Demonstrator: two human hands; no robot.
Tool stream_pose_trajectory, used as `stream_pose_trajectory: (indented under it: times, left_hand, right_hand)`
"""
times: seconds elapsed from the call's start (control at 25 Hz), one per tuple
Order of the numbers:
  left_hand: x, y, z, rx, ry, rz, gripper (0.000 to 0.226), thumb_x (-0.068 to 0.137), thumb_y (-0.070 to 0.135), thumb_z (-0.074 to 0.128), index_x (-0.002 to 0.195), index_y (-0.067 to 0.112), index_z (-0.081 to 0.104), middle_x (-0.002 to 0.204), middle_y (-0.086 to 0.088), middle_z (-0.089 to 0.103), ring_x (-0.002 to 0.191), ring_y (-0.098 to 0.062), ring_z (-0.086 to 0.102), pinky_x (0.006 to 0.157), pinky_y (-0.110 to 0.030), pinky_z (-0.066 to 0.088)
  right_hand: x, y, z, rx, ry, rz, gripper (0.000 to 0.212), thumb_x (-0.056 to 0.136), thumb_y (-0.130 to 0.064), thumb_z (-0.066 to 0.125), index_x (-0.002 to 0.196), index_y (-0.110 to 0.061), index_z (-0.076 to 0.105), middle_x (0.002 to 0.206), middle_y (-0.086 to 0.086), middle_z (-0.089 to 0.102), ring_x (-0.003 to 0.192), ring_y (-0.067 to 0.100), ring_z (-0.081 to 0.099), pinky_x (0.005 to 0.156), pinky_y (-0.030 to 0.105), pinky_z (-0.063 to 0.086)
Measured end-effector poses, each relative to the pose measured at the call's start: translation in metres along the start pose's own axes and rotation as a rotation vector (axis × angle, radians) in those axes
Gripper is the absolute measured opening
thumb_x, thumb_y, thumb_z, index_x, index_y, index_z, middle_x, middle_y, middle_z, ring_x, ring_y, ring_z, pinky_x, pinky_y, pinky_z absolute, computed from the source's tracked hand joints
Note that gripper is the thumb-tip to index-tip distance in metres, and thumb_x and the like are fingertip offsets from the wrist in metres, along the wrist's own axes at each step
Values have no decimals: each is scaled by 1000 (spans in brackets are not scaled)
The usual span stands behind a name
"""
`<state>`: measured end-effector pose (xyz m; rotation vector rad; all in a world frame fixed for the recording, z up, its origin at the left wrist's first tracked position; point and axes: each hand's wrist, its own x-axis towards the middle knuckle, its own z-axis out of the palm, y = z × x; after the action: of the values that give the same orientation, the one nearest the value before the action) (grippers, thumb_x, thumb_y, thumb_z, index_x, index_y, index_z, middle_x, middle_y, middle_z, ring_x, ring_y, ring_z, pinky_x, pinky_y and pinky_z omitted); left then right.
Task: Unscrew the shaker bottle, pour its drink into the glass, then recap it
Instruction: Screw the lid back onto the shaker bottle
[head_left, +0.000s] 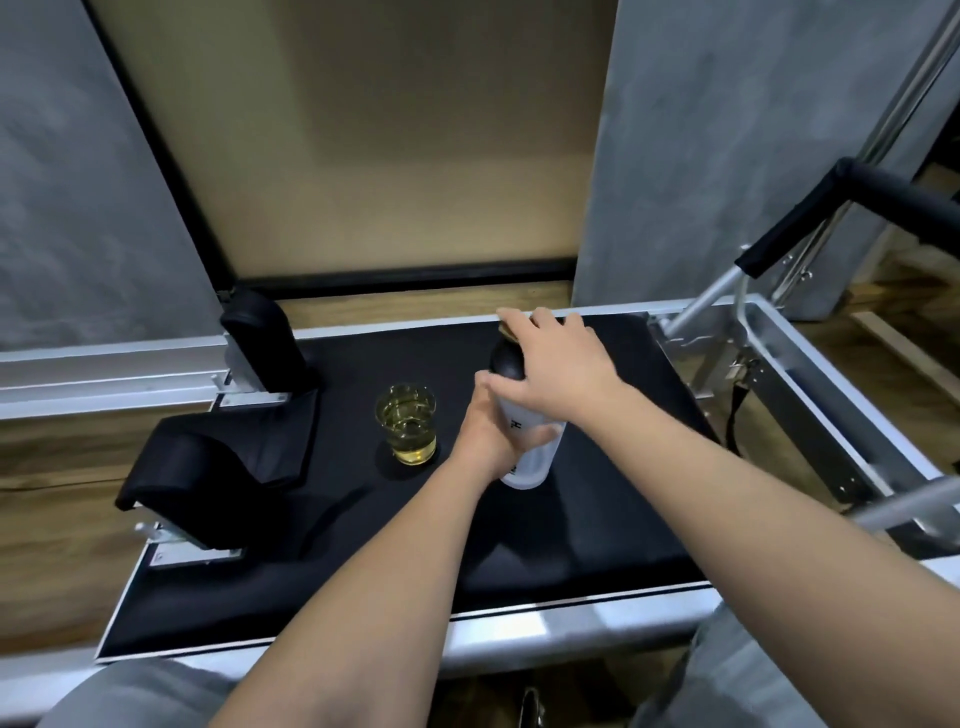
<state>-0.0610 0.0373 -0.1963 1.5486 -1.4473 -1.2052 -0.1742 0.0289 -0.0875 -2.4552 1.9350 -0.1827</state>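
Bottle (530, 457) stands upright on the black pad (363, 545), toward its far right, just right of the glass (408, 423), the two close but apart. The glass holds yellow drink to roughly the middle, so the pouring looks done and the recapping seems to be the step in hand. The left hand (488, 436) wraps the frosted white body from the near left, fingers curled round it, thumb up near the shoulder. The right hand (558, 358) lies over the black lid (506, 358) from above and the right, fingers spread and bent down round the dome; it looks like a turning grip, though I cannot tell how tight. A bit of yellow shows at the far edge under the fingertips, too hidden to name. The body looks like stiff translucent plastic, smooth and likely a little slippery, and with the drink gone it is probably light, so it would spin or tip easily unless the lower hand braces it against the pad. The pad looks cushioned, not a firm base, so pressing straight down while twisting seems wise. The lid's domed top gives little purchase; its lower rim, where it meets the body, looks the better place to grip. The glass is fragile, and close enough that a slipping elbow or skidding bottle could knock it over.
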Motion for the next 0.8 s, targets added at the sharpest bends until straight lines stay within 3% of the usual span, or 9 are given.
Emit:
stream_pose_trajectory:
  times: [0.12, 0.2, 0.28, 0.4, 0.48, 0.56, 0.64, 0.72, 0.8]
  left_hand:
    - [-3, -6, 1, -61, 21, 17, 102, 81, 16, 94, 162, 23, 32, 155, 2, 46, 140, -14, 55, 110, -17, 47]
    - [-5, -2, -3, -271, -52, -71, 83, 90, 4, 84, 137, 50, 33, 141, 16, 42, 120, -2, 63, 82, -6, 53]
    - [-10, 8, -5, -490, -130, -212, 82, 86, 5, 89, 108, 56, 28, 127, 25, 45, 114, 8, 56, 74, -7, 51]
    - [-7, 21, -5, -763, -139, -362, 83, 81, 16, 94, 114, 59, 31, 124, 23, 51, 106, 13, 54, 77, -6, 47]
    - [-1, 14, 0, -877, -120, -395, 95, 79, 13, 95, 144, 44, 35, 118, 30, 47, 100, 15, 51, 76, 1, 44]
    - [0, 5, -1, -841, -102, -322, 105, 75, 10, 97, 160, 19, 36, 128, 29, 49, 111, 9, 55, 93, 0, 42]
    - [1, 6, -5, -658, -97, -186, 87, 77, 15, 93, 151, 20, 49, 137, 12, 55, 119, -4, 61, 101, -22, 53]
    - [-8, 15, -2, -431, -100, -55, 41, 97, 24, 74, 132, 30, 55, 131, 1, 59, 108, -17, 72, 82, -37, 65]
    - [-8, 10, -5, -254, -20, 28, 53, 98, 8, 75, 131, 39, 47, 129, 11, 53, 122, -7, 67, 97, -32, 62]
  right_hand:
    - [5, -23, 4, -81, -63, 195, 102, 82, -84, 53, 158, -23, 22, 140, 16, 49, 112, 43, 50, 76, 46, 39]
    - [9, -13, -10, -51, -241, 98, 126, 68, -93, 60, 164, -31, 7, 150, 15, 40, 120, 45, 50, 77, 47, 43]
    - [11, 7, -33, -85, -348, -59, 140, 55, -98, 63, 164, -40, -4, 158, 9, 34, 129, 42, 49, 88, 50, 49]
    - [12, 28, -46, -234, -155, -360, 128, 61, -98, 52, 165, -34, 13, 165, -2, 33, 135, 34, 39, 106, 49, 44]
    - [3, 30, -31, -193, -91, -439, 105, 77, -87, 50, 161, -26, 34, 169, -3, 30, 135, 34, 40, 109, 47, 41]
    - [-7, 12, -6, -102, -6, -247, 82, 86, -73, 54, 147, -20, 50, 160, 2, 40, 126, 36, 47, 103, 46, 41]
    - [-4, -16, 7, -125, 53, 42, 73, 88, -71, 51, 135, -16, 53, 143, 7, 48, 115, 38, 50, 91, 45, 39]
    - [2, -29, 3, -170, -37, 119, 82, 84, -82, 49, 134, -16, 52, 138, 10, 47, 113, 40, 49, 85, 46, 36]
    - [9, -20, -9, -257, -153, 1, 104, 71, -98, 42, 141, -20, 48, 144, 11, 43, 123, 43, 44, 90, 51, 36]
